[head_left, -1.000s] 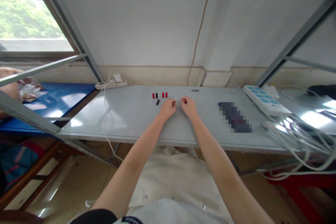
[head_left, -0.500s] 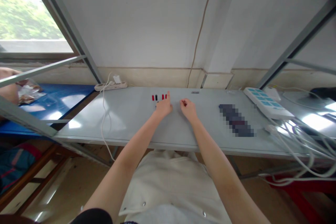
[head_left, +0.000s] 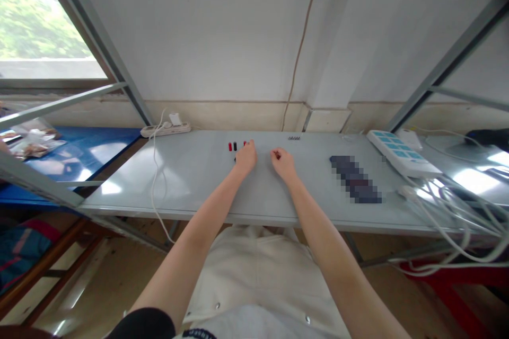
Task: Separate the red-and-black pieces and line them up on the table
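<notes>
A small red cylinder (head_left: 229, 146) and a small black cylinder (head_left: 235, 146) stand side by side on the grey table, left of my left hand (head_left: 246, 157). At its fingertips shows part of another red cylinder (head_left: 245, 143). The left fingers are bent and drawn together there; what lies between them is hidden. A dark bit (head_left: 235, 159) peeks out at the wrist side of that hand. My right hand (head_left: 283, 164) rests closed on the table, a short gap to the right. Small dark reddish pieces (head_left: 277, 155) show inside its curled fingers.
A short row of small dark pieces (head_left: 294, 138) lies near the wall. A pixelated dark object (head_left: 356, 180) and a large power strip (head_left: 401, 152) with cables are on the right. At back left sits another power strip (head_left: 166, 130), its white cord (head_left: 154, 185) crossing the table.
My left index finger, stretched out before, is now bent in among the red cylinders, and one of them is hidden. My right hand stays closed. A person's arm at far left has mostly left view.
</notes>
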The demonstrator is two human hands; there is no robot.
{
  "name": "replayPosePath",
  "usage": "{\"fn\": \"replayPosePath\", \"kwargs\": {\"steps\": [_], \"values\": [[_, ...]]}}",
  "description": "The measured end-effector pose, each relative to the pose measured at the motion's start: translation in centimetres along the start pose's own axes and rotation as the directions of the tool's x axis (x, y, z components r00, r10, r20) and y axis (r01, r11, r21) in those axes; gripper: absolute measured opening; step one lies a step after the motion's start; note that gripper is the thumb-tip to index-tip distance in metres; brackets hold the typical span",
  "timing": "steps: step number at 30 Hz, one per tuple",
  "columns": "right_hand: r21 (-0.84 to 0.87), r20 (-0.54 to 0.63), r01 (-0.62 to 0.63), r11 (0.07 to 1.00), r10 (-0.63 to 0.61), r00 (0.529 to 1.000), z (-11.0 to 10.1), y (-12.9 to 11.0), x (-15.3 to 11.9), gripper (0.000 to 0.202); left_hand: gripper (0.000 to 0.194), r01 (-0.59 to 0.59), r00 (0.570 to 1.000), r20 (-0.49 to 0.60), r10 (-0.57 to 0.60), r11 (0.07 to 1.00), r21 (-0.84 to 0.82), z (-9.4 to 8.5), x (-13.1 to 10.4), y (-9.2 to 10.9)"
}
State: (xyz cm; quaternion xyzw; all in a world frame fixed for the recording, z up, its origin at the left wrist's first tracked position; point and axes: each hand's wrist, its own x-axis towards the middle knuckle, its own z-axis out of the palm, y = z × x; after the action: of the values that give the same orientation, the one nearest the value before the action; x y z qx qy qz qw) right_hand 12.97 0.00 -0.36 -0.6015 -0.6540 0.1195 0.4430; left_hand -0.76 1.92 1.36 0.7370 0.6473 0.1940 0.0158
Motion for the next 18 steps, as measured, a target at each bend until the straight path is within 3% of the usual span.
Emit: {"fn": "replayPosePath", "kwargs": {"steps": [5,7,10,14,18], "values": [[0.001,-0.01,0.013,1.0,-0.013,1.0,0.2,0.2,0.0,0.019,0.024,-0.043,0.996,-0.089,0.01,0.926,-0.376,0.9,1.0,-0.3],[0.01,-0.017,0.007,1.0,-0.007,1.0,0.3,0.2,0.1,0.021,0.02,-0.043,0.997,-0.073,0.001,0.818,-0.573,1.2,1.1,-0.3],[0.037,-0.016,-0.03,0.999,0.03,0.999,0.3,0.2,0.1,0.028,0.02,0.017,1.0,0.004,-0.023,0.581,-0.813,1.4,0.9,-0.2],[0.068,0.006,-0.07,0.995,0.07,0.998,0.2,-0.2,0.0,0.04,0.018,0.074,0.997,0.078,-0.001,0.325,-0.943,1.1,-0.2,-0.1],[0.13,0.037,-0.053,0.99,0.048,0.998,0.0,-0.7,-0.1,0.05,0.018,0.096,0.991,0.115,0.073,0.224,-0.97,0.6,-1.2,0.2]]}}
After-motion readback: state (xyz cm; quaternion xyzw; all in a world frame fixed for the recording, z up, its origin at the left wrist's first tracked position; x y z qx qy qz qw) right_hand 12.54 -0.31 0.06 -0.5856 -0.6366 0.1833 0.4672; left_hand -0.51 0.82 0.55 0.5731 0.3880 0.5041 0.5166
